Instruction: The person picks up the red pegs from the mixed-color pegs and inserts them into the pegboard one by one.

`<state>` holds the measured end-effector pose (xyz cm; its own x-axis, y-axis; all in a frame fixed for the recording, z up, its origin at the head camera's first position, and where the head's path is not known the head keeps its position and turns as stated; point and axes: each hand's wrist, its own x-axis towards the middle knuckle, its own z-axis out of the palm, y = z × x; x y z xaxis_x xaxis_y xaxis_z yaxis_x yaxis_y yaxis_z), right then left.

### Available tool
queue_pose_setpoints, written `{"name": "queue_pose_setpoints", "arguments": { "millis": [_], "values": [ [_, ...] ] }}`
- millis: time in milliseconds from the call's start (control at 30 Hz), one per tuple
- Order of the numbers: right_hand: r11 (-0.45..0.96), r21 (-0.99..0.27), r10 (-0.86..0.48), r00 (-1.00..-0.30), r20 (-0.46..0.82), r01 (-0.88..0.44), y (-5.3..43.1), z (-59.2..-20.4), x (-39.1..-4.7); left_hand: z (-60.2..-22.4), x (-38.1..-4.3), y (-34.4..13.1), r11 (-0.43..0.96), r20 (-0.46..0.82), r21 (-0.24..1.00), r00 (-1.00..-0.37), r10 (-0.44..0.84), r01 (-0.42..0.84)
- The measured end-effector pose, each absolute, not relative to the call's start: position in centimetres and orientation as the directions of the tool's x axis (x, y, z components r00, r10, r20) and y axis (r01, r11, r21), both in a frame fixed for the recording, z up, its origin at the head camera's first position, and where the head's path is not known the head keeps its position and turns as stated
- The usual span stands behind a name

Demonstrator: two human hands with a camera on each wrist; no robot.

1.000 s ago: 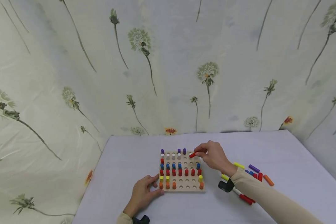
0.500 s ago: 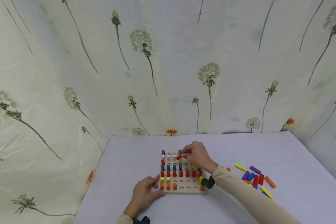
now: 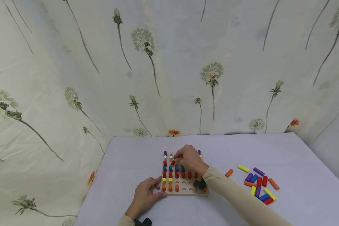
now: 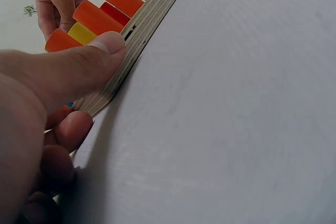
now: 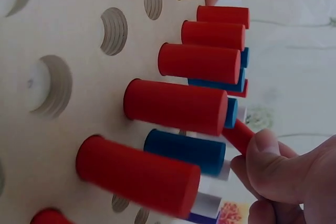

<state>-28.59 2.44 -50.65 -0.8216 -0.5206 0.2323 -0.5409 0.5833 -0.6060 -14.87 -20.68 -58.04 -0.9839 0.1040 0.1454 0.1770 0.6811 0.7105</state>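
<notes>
A wooden pegboard (image 3: 185,193) lies on the table with rows of coloured pegs upright in its holes. My left hand (image 3: 144,195) grips its near left corner, and in the left wrist view the thumb (image 4: 86,61) lies along the layered front edge while the fingers curl at the side. Over the back half of the board, my right hand (image 3: 190,159) pinches a tilted red peg (image 3: 173,162) between thumb and fingers, close to the short red row's left end. The right wrist view shows that red peg (image 5: 239,136) beyond the standing red and blue pegs. My right hand hides several back holes.
Loose pegs in several colours lie on the white table (image 3: 223,207) to the right, among them an orange peg (image 3: 229,173), a yellow peg (image 3: 243,168) and a purple peg (image 3: 258,171). My right forearm (image 3: 237,194) reaches across between them and the board. A flowered cloth (image 3: 169,78) hangs behind.
My right hand has moved left across the back of the board with the red peg, from the right side towards the left columns. The left hand stays at the corner.
</notes>
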Motion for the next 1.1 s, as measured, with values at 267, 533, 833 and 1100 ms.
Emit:
{"name": "queue_pose_setpoints", "arguments": {
  "millis": [267,533,833,1100],
  "values": [
    [0.619,-0.599,-0.519,-0.837,0.174,-0.508,1.8,-51.1,-28.6,-58.1,-14.9,-20.5,0.683,0.138,0.709,-0.985,0.106,0.173],
    [0.635,-0.575,-0.528,-0.833,0.164,-0.516,1.3,-50.9,-28.7,-58.0,-14.9,-20.5,0.690,0.139,0.703,-0.985,0.104,0.172],
    [0.617,-0.551,-0.578,-0.799,0.167,-0.562,0.3,-50.9,-28.7,-58.0,-14.8,-20.7,0.694,0.150,0.698,-0.984,0.100,0.177],
    [0.643,-0.516,-0.575,-0.802,0.164,-0.566,-0.2,-51.4,-28.7,-57.8,-14.8,-20.6,0.688,0.149,0.704,-0.984,0.101,0.177]
  ]
}}
